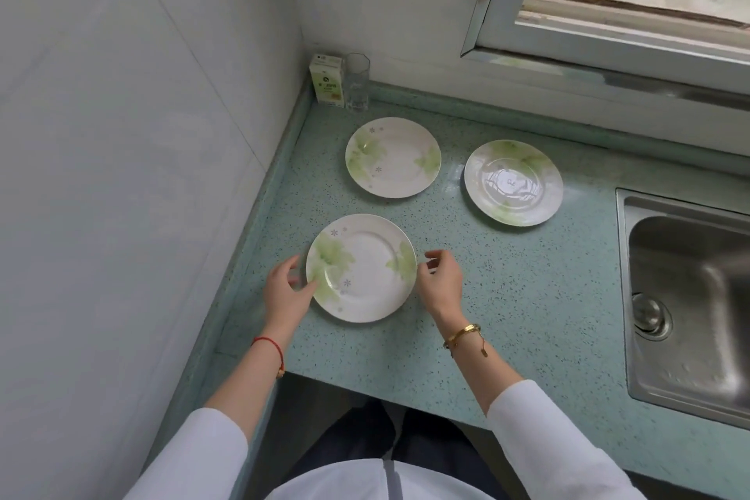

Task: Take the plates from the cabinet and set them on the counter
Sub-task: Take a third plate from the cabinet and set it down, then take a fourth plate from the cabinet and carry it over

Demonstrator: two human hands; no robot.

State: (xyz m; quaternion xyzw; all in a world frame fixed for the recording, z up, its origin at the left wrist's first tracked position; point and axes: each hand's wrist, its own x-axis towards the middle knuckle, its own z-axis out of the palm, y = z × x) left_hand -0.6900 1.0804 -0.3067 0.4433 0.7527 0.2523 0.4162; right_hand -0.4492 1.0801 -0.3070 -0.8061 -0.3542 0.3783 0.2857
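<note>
Near plate (361, 268) sits flat on the worktop (507, 296) squarely between both hands, left hand (290, 288) thumb touching its rim, fingers loosely curled, right hand (440, 280) half-open just beside the opposite rim, seemingly gripping nothing.

The small carton (326, 80) in the far left corner of the counter (527, 296) carries a round logo and lines of print, all too blurred to read. Nothing else shows legible writing.
</note>
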